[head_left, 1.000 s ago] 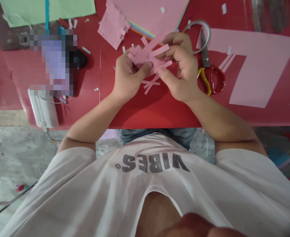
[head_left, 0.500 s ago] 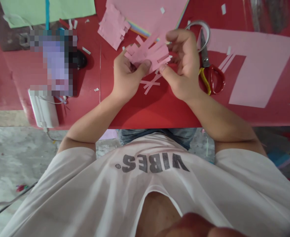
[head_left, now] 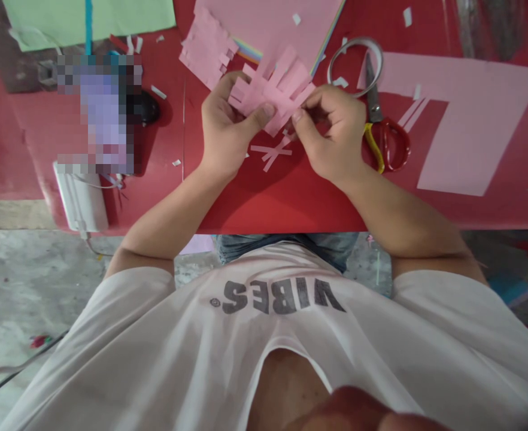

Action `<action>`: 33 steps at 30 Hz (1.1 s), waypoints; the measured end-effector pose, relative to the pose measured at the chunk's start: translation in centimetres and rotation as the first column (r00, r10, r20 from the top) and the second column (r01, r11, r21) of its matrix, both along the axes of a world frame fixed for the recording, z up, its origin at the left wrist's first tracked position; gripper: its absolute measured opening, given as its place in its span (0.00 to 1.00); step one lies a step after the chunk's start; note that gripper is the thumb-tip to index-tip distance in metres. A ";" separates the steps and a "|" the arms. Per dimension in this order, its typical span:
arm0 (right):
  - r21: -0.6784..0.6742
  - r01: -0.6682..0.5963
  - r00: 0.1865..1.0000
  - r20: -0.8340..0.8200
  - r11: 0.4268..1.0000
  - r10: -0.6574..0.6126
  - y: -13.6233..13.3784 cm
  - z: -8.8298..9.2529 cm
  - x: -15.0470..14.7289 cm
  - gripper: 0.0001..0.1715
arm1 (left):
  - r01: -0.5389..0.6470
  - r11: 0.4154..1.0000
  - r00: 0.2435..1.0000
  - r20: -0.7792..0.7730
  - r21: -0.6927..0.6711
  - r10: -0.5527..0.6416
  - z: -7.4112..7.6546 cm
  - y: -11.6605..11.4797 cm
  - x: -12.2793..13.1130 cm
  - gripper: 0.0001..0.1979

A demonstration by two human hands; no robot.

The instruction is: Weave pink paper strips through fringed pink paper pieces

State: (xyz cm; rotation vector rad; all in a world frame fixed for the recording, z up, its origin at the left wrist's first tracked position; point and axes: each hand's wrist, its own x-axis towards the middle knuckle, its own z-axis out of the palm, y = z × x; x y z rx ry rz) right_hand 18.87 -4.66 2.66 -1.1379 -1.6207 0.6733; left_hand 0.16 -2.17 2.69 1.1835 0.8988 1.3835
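Woven pink paper strips are held up above the red table. My left hand is closed on them, its thumb pressed on the front and its fingers behind. My right hand pinches the right edge of the same woven piece between thumb and forefinger; its other fingers are curled. Several strip ends stick out loose at the far side. Below the piece, a few thin pink paper strips lie crossed on the table. Another woven pink piece rests just beyond my left hand.
Right of my hands lie a roll of tape, scissors with red and yellow handles, and a cut pink sheet. Stacked coloured paper is at the back. At left are a white power bank and a green sheet.
My right hand has come down from the woven piece's far side, its raised fingers now curled into a pinch at the right edge. The woven piece has tilted slightly.
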 end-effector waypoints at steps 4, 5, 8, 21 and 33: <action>0.045 -0.004 0.994 0.113 0.999 -0.002 0.9 0.5 1.1 0.17 | 0.035 0.994 0.999 -0.043 0.107 -0.031 -1.1 2.1 -1.5 0.10; 0.035 -0.014 0.990 0.144 0.999 0.009 1.1 0.5 1.4 0.15 | 0.057 0.988 0.994 -0.096 0.140 -0.044 -1.5 2.7 -2.0 0.12; 0.003 -0.060 0.977 0.203 0.998 0.058 1.8 0.3 2.1 0.10 | 0.041 0.960 0.973 -0.229 0.278 0.024 -2.2 4.1 -3.1 0.16; -0.050 -0.156 0.919 0.360 0.987 0.163 2.6 -0.5 2.7 0.09 | 0.319 0.904 0.883 -0.437 0.285 -0.174 -1.0 4.7 -4.8 0.33; -0.072 -0.186 0.861 0.468 0.980 0.198 1.5 0.5 1.9 0.09 | 0.314 0.926 0.916 -0.321 0.208 -0.239 -2.0 3.4 -2.7 0.23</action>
